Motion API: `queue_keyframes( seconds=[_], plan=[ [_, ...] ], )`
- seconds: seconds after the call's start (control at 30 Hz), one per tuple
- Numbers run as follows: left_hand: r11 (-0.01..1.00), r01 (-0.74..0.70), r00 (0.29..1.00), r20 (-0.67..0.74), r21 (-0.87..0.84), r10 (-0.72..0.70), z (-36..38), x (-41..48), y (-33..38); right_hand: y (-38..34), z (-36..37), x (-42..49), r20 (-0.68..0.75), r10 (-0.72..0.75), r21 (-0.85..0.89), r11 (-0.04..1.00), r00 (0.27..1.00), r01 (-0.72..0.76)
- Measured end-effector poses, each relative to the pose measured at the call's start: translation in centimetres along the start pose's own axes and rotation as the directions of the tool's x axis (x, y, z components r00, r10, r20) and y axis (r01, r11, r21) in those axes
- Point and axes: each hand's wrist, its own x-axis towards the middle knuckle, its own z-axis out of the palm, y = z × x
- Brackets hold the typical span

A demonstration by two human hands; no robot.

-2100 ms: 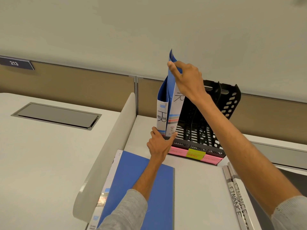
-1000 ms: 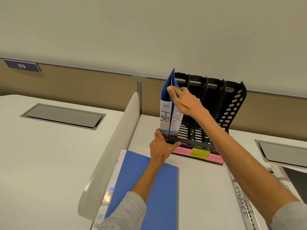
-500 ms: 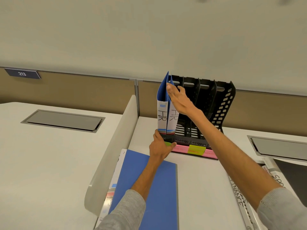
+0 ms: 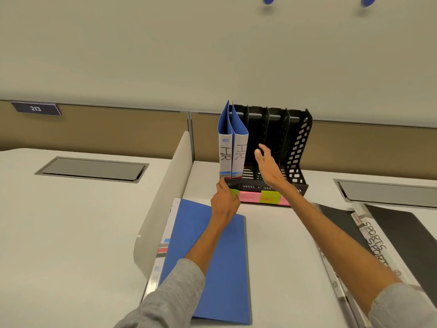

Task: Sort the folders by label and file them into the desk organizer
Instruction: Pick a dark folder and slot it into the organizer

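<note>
Your head camera looks down at the black desk organizer (image 4: 299, 147), which stands upright at the back of the white desk (image 4: 281, 245). One HR folder (image 4: 225, 150) stands upright at the organizer's far left end. A second HR folder (image 4: 239, 152) stands touching its right side. Both are blue and turn their white, hand-lettered spines toward you. From this angle it is hard to tell whether they share one slot or fill two.

Your left hand (image 4: 224, 202) is at the organizer's front left corner. Its fingers are fairly straight, the index fingertip reaches up to the base just under the leftmost folder, and the thumb lies over the green end of the sticky notes (image 4: 267, 198). It presses there and pinches nothing. Your right hand (image 4: 268, 166) hovers in front of the organizer's middle slots with its fingers loosely spread. It holds nothing and is clear of both standing folders.

The sticky notes run along the organizer's front edge in green, pink, yellow-green and pink.

A flat blue folder (image 4: 212, 268) lies on the desk in front of the organizer, toward its left, partly under your left forearm. In front of the organizer and to its right lie black folders (image 4: 406, 233), with SPORTS written on their white spines.
</note>
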Motion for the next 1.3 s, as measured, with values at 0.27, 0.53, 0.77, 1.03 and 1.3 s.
queue_keyframes(
  seconds=[0.27, 0.53, 0.77, 1.03, 1.3],
  plan=[
    [0.993, -0.081, 0.993, 0.089, 0.085, 0.073, 1.3, -3.7, 0.2, 4.8, -0.8, -6.9, -0.028, 0.136, -0.069, 0.988, 0.990, -0.138],
    [0.990, -0.135, 0.958, 0.261, 0.042, 0.120, 6.6, -7.7, 1.9, 10.6, -4.5, -13.8, -0.141, 0.283, -0.080, 0.952, 0.949, -0.296],
    [0.983, -0.180, 0.912, 0.380, 0.027, 0.157, 11.2, -10.1, 5.9, 16.4, -10.5, -18.2, -0.209, 0.326, -0.139, 0.923, 0.922, -0.358],
    [0.997, -0.076, 0.897, 0.438, 0.020, 0.059, 16.8, -11.7, 11.5, 21.5, -15.7, -20.7, -0.143, 0.487, -0.182, 0.843, 0.862, -0.506],
    [0.995, 0.082, 0.922, 0.377, 0.049, -0.094, 20.6, -12.4, 15.3, 25.9, -17.4, -21.0, -0.037, 0.490, -0.359, 0.807, 0.871, -0.469]
  ],
)
